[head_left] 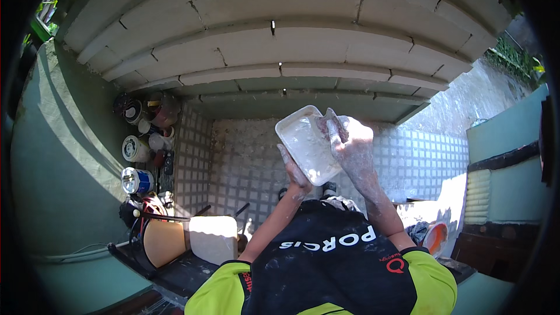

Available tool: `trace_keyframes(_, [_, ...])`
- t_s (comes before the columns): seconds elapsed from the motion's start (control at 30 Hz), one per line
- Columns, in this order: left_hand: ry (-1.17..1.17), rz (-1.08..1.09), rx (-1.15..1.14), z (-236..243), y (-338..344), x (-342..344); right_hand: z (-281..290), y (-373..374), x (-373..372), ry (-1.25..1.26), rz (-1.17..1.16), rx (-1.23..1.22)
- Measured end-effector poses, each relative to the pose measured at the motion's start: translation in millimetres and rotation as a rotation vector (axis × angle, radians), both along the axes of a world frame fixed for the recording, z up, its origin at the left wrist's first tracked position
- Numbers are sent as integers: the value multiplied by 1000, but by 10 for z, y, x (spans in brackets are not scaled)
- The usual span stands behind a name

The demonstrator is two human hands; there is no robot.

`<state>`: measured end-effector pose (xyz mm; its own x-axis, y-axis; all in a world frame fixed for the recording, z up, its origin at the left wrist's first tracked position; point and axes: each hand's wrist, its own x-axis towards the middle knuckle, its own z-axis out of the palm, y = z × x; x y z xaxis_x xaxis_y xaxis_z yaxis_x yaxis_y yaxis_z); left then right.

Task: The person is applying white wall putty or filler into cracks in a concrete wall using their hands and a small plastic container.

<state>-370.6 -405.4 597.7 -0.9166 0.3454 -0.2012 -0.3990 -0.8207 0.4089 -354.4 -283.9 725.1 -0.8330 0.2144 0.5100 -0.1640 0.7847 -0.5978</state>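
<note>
The left hand point(296, 170) grips the tray point(286, 130) by its near-left edge, above the floor point(251, 157). At the tray's right side, the right hand point(354, 144) clutches what may be a scraper point(331, 116), seemingly mid-scrape; the next stroke calls for a steady tray.

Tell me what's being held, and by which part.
The left grip holds the tray by its lower left side. The right grip holds a flat tool; exactly which part is hidden.

grid-patterned floor point(251, 163), cream-seated chair point(213, 240) on it, dark footwear point(330, 189) too
</note>
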Motion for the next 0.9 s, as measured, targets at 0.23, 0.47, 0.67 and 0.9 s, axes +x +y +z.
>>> trace_keyframes(0.23, [6,-38,-126,179,78,38,99,-180,80,-235,49,-256])
trace_keyframes(0.47, [29,-80,-62,252,91,70,-36,-30,74,-43,-10,-46])
trace_keyframes(0.67, [38,-112,-34,182,117,48,-329,69,90,135,-74,302])
trace_keyframes(0.9, [4,-91,70,149,146,25,-483,-82,78,-219,34,263])
